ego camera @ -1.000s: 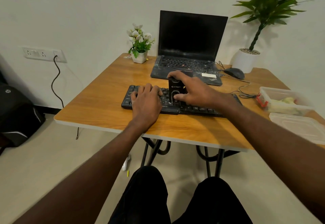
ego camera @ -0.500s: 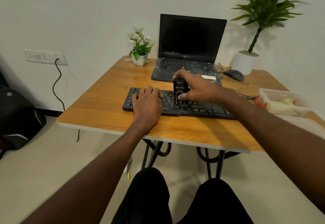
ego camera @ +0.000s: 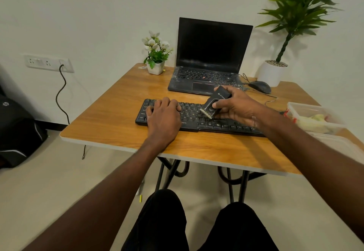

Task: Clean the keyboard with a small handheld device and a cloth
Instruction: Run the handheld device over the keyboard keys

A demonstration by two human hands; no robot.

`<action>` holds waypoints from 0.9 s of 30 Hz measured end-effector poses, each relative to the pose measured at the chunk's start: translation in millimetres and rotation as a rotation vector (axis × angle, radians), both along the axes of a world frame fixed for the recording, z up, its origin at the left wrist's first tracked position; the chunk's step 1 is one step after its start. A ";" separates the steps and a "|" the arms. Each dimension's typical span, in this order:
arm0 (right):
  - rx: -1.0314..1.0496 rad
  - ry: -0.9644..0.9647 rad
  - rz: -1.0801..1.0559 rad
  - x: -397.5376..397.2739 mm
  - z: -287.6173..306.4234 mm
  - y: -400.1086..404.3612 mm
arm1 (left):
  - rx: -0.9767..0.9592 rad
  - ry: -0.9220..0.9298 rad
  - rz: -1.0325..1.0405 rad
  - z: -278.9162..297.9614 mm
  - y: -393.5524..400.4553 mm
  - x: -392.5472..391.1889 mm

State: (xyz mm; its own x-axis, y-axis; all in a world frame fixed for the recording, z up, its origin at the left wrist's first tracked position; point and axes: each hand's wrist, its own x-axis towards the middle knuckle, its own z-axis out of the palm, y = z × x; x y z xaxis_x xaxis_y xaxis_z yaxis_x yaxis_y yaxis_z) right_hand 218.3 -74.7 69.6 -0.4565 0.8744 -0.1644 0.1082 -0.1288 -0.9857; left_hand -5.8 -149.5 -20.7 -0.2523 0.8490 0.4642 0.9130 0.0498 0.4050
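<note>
On the tabletop [ego camera: 110,124], the left hand [ego camera: 163,115] lies flat on the keyboard [ego camera: 190,121]. The right hand [ego camera: 235,106] grips the tilted black device [ego camera: 213,102].

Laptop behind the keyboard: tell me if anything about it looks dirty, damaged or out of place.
The laptop looks dusty: pale specks and smears cover its keys and palm rest, thickest toward its right side. It sits open and square, screen dark, with no visible damage.

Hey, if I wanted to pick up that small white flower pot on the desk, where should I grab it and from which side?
Grip the flower pot by its white side walls, low down, coming from the near side. The flowers and leaves spread over its top, so a grip from above would crush them, and the laptop stands close on its right.
</note>
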 end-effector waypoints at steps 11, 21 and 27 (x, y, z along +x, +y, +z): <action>-0.102 0.134 -0.107 -9.9 -6.0 -2.6 | -0.013 0.028 0.012 -1.9 2.1 0.2; -0.143 0.229 -0.098 -12.8 -5.8 -9.7 | -0.023 0.047 0.013 -2.2 2.1 -1.4; 0.313 -0.204 -0.184 -15.1 -6.0 -14.5 | 0.058 0.162 -0.065 -0.8 -0.6 9.1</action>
